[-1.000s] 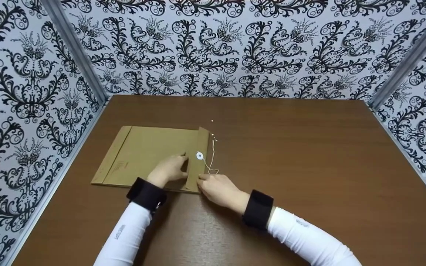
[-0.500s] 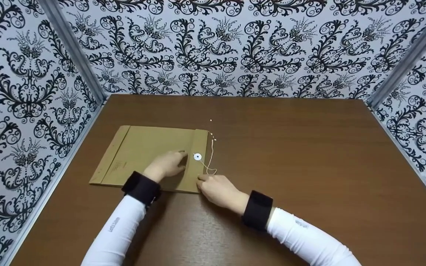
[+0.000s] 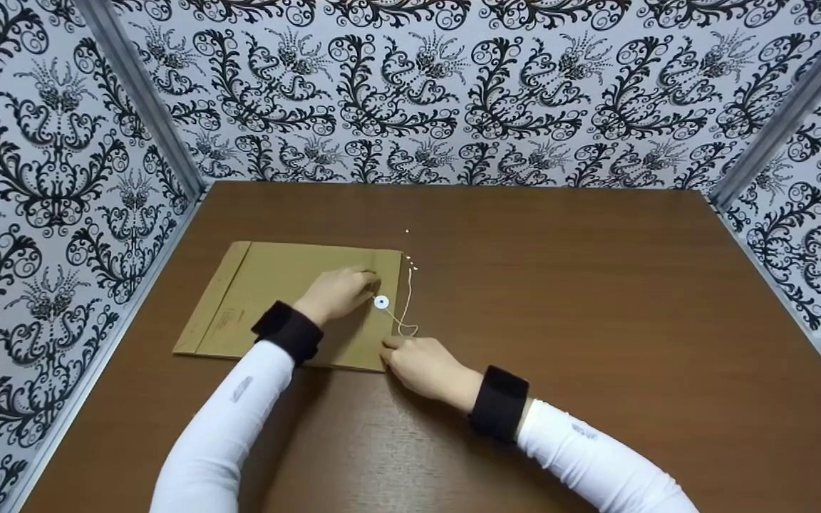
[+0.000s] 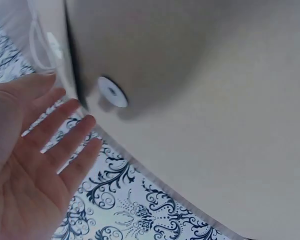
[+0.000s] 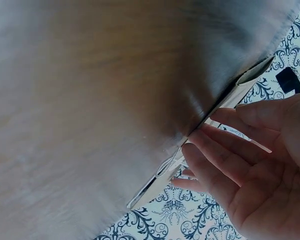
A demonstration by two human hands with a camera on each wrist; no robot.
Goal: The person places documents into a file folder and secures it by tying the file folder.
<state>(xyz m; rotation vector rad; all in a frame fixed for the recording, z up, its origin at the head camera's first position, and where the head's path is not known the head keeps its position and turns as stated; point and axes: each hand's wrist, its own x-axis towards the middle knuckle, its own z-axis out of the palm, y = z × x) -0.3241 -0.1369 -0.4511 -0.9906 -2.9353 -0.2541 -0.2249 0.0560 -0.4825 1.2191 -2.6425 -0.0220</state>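
A brown paper envelope (image 3: 296,267) lies flat on the table, its flap (image 3: 368,345) down at the right end. On the flap sits a white round button (image 3: 381,302) with a thin string (image 3: 408,292) trailing off the right edge. My left hand (image 3: 336,293) is over the flap just beside the button; the left wrist view has its fingers loosely extended near that button (image 4: 112,91). My right hand (image 3: 421,365) touches the envelope's near right corner. The right wrist view shows nearly straight fingers (image 5: 215,165) against the envelope's edge.
The brown wooden table (image 3: 581,299) extends to the right of the envelope. Small white specks (image 3: 410,262) lie past its upper right corner. Patterned panels (image 3: 453,92) with grey metal posts enclose the back and sides.
The flap, partly raised a second ago, now lies flat. My left hand has moved from the flap's inner edge up and right, beside the button. The right hand has stayed at the corner.
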